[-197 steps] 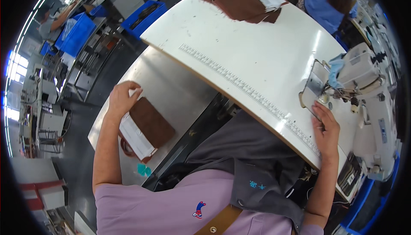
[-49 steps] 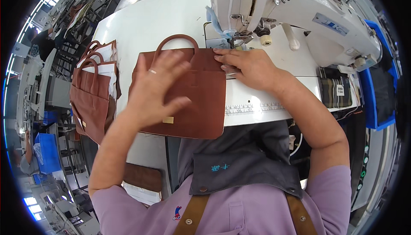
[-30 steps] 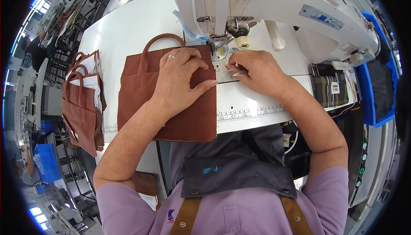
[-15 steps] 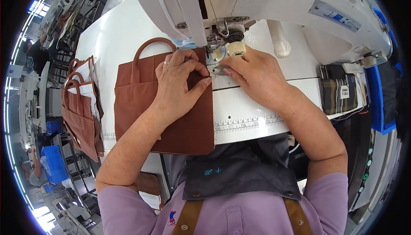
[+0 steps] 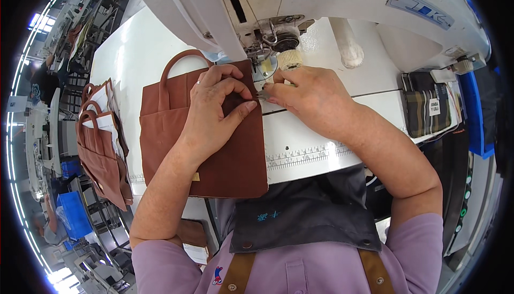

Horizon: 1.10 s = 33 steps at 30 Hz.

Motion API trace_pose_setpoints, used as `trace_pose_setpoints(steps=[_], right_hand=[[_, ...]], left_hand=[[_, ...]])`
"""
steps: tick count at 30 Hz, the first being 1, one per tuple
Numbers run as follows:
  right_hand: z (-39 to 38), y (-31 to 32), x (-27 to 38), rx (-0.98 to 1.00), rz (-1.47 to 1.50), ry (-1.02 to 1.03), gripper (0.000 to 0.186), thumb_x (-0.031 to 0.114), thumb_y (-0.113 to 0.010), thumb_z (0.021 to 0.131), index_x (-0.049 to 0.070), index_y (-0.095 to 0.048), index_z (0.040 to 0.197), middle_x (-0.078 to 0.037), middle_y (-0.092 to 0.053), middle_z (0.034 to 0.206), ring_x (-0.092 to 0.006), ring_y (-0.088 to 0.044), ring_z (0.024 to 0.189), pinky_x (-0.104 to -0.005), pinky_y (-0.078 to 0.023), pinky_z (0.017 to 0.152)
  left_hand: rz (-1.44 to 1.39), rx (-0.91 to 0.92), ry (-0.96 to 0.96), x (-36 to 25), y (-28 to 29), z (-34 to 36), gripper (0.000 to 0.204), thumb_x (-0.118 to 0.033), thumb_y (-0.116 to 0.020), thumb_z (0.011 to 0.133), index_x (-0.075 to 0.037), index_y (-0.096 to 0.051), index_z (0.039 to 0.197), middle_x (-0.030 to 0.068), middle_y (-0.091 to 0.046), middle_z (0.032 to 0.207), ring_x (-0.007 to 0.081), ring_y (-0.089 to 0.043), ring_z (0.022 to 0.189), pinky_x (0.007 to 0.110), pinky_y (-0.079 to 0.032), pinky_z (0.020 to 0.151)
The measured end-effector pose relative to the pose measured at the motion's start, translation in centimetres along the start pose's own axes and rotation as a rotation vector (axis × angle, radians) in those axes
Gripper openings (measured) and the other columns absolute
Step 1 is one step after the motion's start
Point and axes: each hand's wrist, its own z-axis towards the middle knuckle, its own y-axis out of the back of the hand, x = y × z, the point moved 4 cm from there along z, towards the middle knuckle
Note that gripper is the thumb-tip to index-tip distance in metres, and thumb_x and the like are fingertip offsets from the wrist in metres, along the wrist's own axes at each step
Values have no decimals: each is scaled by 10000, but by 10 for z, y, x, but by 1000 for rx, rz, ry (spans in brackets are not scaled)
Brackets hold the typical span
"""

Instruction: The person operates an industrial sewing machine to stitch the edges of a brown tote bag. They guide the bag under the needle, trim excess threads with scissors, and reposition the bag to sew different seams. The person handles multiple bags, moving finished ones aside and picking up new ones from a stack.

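Note:
A brown bag panel [image 5: 230, 168] with a looped handle [image 5: 179, 65] and a pocket seam lies flat on the sewing machine's white table, its right edge beside the needle area. My left hand [image 5: 214, 107] rests over its upper right part. Thumb and forefinger are pinched together near that edge, and whatever lies between them is too small to make out. Just right of the edge, my right hand [image 5: 313, 93] is closed around a small metal-tipped tool [image 5: 263, 95], its tip pointing at the edge by the left fingertips. Most of the tool is hidden in the fingers.
The sewing machine head [image 5: 230, 10] overhangs the panel, with a cream knob [image 5: 289, 59] above my right hand. More brown bag pieces [image 5: 99, 152] hang at the table's left edge. A striped dark pouch [image 5: 425, 107] and a blue bin [image 5: 478, 117] stand to the right.
My right hand has drawn back from beneath the needle area toward the panel's edge, and the metal tip now shows. My left fingertips have shifted slightly left and down.

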Motion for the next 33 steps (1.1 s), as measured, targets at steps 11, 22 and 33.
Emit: trace_pose_setpoints(steps=[11,22,33], right_hand=[[2,2,7,29,-61,-33,84,125,-667,814,81,-693,880,-66,-605,919,-259,-688,770,-404,-554,612],[-1,13,-1,-62,81,-98,115,179,-757,864,86,-706,910,-56,-652,945,-279,-691,744,-402,-561,633],[4,5,4,-35,-16,-20,135,147,-795,856,109,-733,970,-13,-649,938,-222,-677,732,-371,-552,611]], left_hand=[[99,-49,1,-3,-4,0,137,-64,-756,849,-11,-644,909,121,-584,1220,315,-569,1169,418,-421,1026],[120,-138,-42,-3,-7,0,145,-78,-762,832,-41,-627,869,98,-581,1210,274,-591,1040,380,-448,912],[116,-146,-14,2,-9,2,136,-101,-758,841,-58,-632,867,70,-580,1220,213,-580,883,364,-414,878]])
